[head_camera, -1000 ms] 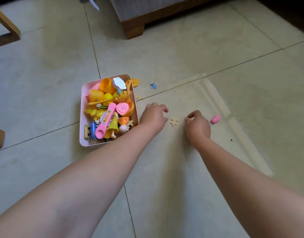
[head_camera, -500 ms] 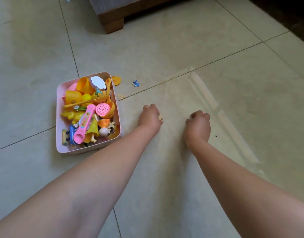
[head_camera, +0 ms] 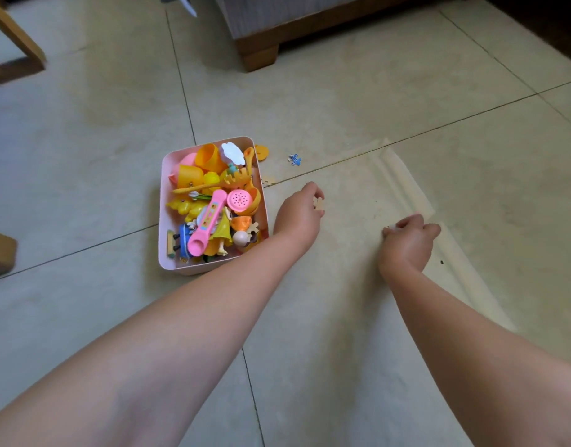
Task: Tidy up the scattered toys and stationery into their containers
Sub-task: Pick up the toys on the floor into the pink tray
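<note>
Toys fill a pink bin (head_camera: 164, 201) on the tiled floor (head_camera: 358, 104), left of centre; cups, a pink spoon (head_camera: 206, 227), a doll and a puzzle piece lie heaped inside, rising to its rim. Just right of the bin, the left hand (head_camera: 298, 212) pinches a pale wooden puzzle piece (head_camera: 319, 204) between curled fingers, lifted slightly off the floor. Well to the right, the right hand (head_camera: 408, 240) is curled with knuckles up; something small and pale seems caught in its fingertips, but I cannot tell what. Loose bits remain beyond the bin's far right corner: an orange disc (head_camera: 262, 152) touching the rim, a tan puzzle piece (head_camera: 268, 180) just beside the wall, and a small blue piece (head_camera: 295, 159) a little farther right. The relation that matters: the bin lies directly left of the left hand, close by, so that hand is far nearer; a short sweep leftward over the rim would likely drop the piece in.
</note>
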The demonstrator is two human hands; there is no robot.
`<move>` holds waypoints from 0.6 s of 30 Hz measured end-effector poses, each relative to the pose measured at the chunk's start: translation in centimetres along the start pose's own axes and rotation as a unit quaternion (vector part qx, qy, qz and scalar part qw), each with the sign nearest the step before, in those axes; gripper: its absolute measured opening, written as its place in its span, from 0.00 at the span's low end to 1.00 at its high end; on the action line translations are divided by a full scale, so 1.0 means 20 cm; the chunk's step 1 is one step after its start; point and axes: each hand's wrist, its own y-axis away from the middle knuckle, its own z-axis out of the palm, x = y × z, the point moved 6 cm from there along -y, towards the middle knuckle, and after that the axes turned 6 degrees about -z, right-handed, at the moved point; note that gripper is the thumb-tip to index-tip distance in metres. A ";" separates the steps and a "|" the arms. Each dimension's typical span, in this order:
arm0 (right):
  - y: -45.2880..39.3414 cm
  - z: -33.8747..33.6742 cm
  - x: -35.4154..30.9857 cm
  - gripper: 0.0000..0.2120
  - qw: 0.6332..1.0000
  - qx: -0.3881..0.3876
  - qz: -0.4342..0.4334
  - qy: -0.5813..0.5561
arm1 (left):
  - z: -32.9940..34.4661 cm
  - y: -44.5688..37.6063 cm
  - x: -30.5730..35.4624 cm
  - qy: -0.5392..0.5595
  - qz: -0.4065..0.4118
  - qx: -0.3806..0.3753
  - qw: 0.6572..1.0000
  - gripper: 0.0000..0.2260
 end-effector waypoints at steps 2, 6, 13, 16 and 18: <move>-0.01 -0.01 0.01 0.14 0.999 0.001 -0.028 0.047 | -0.10 0.00 -0.02 0.006 0.005 0.045 0.999 0.07; -0.03 0.02 0.01 0.15 0.996 -0.023 0.012 0.081 | -0.33 0.03 -0.10 0.068 -0.011 0.119 0.991 0.07; 0.11 0.12 -0.12 0.10 0.998 -0.047 0.027 0.038 | -0.59 0.08 -0.35 0.094 -0.106 0.196 0.970 0.07; 0.23 0.24 -0.24 0.08 0.988 -0.149 -0.036 0.004 | -0.67 0.12 -0.46 0.099 -0.168 0.227 0.954 0.06; 0.34 0.35 -0.38 0.07 0.969 -0.220 -0.080 -0.081 | -0.71 0.13 -0.51 0.098 -0.194 0.229 0.949 0.07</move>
